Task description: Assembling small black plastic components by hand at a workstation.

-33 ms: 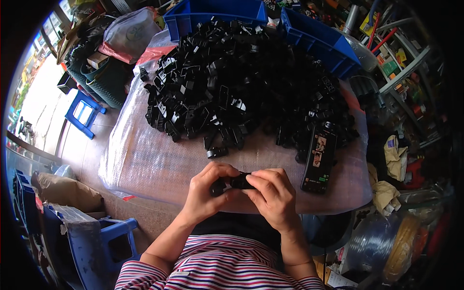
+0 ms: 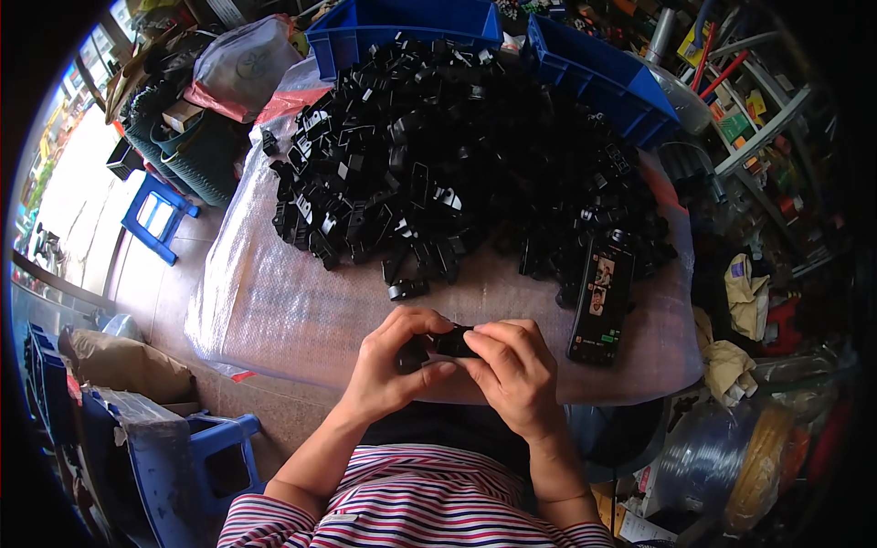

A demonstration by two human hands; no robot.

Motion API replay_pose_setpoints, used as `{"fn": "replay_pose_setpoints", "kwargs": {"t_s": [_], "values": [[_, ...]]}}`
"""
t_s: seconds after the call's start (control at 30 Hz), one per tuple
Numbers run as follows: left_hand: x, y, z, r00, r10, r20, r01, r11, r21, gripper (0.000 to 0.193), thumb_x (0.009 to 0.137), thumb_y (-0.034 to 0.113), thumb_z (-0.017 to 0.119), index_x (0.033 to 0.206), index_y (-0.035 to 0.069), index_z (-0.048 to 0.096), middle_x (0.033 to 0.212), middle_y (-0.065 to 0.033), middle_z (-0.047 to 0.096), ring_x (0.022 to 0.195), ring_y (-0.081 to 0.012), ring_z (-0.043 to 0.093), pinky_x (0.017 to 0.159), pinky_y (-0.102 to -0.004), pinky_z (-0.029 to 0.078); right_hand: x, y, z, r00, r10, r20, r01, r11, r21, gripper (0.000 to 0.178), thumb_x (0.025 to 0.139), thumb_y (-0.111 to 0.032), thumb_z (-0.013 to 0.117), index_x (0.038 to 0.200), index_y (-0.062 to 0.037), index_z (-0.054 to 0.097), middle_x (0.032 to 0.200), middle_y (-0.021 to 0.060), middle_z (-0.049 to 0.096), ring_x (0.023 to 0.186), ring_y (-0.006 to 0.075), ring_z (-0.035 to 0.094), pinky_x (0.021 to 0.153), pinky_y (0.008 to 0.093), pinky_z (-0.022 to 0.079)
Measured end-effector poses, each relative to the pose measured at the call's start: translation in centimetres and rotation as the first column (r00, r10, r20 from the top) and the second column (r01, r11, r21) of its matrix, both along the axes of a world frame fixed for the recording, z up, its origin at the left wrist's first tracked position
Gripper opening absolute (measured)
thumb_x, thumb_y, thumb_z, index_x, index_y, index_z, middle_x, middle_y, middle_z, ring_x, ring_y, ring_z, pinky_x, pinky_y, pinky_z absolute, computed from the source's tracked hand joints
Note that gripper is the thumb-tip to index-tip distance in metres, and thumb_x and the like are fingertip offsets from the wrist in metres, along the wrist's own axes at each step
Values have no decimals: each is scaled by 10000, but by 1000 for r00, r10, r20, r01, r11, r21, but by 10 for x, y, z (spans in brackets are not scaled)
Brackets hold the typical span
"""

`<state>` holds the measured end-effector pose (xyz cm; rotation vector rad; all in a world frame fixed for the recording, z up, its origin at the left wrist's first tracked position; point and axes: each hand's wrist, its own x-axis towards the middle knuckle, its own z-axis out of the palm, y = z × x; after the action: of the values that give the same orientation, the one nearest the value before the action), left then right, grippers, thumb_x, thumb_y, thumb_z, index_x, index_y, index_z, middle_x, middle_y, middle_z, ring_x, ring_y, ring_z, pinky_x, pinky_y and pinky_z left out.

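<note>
Close to the table's near edge, my left hand (image 2: pixel 395 363) and my right hand (image 2: pixel 513 373) meet over a small black plastic part (image 2: pixel 451 342). Both hands are closed on it, thumbs and fingers pinching from either side. Much of the part hides behind the fingers, so its exact kind does not show. Just beyond my hands lies one loose black part (image 2: pixel 408 289) with a rounded shape. Behind it a large heap of similar black plastic parts (image 2: pixel 429 173) covers the far half of the table.
Whitish woven sheeting (image 2: pixel 274 301) covers the table. A phone (image 2: pixel 601 306) with a lit screen leans on the heap's right side. Two blue bins, one at the back left (image 2: pixel 402 36) and one at the back right (image 2: pixel 603 82), stand behind. A blue stool (image 2: pixel 155 215) is on the floor at left.
</note>
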<state>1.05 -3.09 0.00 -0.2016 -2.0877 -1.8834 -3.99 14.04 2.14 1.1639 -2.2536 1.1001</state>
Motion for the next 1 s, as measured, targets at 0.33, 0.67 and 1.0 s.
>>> {"fn": "replay_pose_setpoints", "kwargs": {"t_s": [0.33, 0.67, 1.0], "values": [[12, 16, -6, 940, -6, 341, -193, 814, 547, 337, 692, 17, 784, 980, 20, 608, 940, -63, 617, 900, -163, 602, 814, -282, 479, 1, 5, 0, 722, 162, 672, -61, 983, -172, 425, 851, -222, 702, 1184, -2, 555, 1069, 117, 636, 940, 164, 620, 830, 275, 497], [4, -71, -19, 971, -221, -86, 105, 75, 992, 438, 845, 200, 600, 1257, 82, 512, 1245, -171, 538, 1175, -348, 511, 706, -378, 543, -89, -1, 2, 984, -178, 26, 164, 949, 270, 240, 804, 9, 587, 1042, -19, 607, 892, 101, 577, 841, 269, 556, 745, 384, 464], [-58, -99, 27, 974, -184, 128, -69, 299, 952, 249, 894, 264, 545, 1047, 76, 604, 988, -119, 649, 864, -253, 651, 428, -274, 446, -56, 9, -12, 936, -349, 33, 323, 896, 304, 242, 790, -11, 650, 1026, -34, 604, 1101, 113, 533, 926, 303, 579, 762, 375, 505]]}}
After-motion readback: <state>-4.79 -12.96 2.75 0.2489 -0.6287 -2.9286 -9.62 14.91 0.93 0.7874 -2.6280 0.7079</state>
